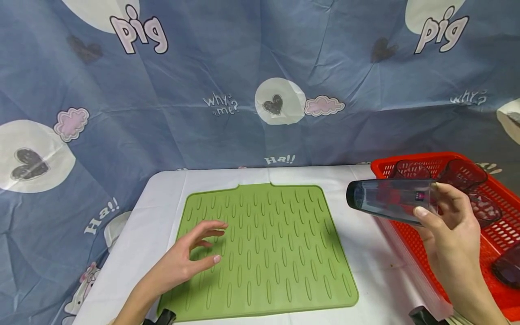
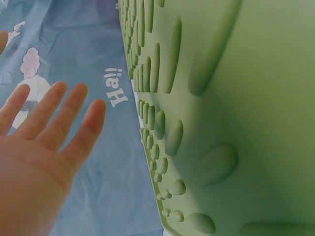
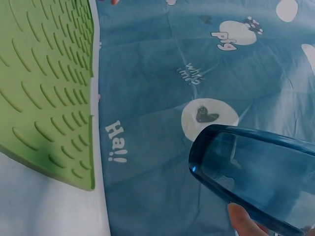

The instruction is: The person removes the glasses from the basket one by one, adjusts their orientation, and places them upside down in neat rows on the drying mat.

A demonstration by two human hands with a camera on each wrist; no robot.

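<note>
A blue-tinted drinking glass [image 1: 390,198] lies sideways in the air, its thick base toward the left, over the near-left rim of the red basket. Thumb and fingers of my right hand [image 1: 451,230] grip it near the mouth end. In the right wrist view the same glass [image 3: 256,172] shows clear blue walls, with one fingertip at its lower side. My left hand [image 1: 188,255] hovers above the left part of the green ridged mat [image 1: 264,253], fingers loosely bent, nothing held. In the left wrist view that hand [image 2: 44,147] has its fingers spread beside the mat.
On the right stands the red plastic basket [image 1: 418,158], with several tinted glasses inside, including a dark one [image 1: 508,266] at its right. White cloth [image 1: 365,271] covers the table. Behind it hangs a blue printed curtain [image 1: 227,54].
</note>
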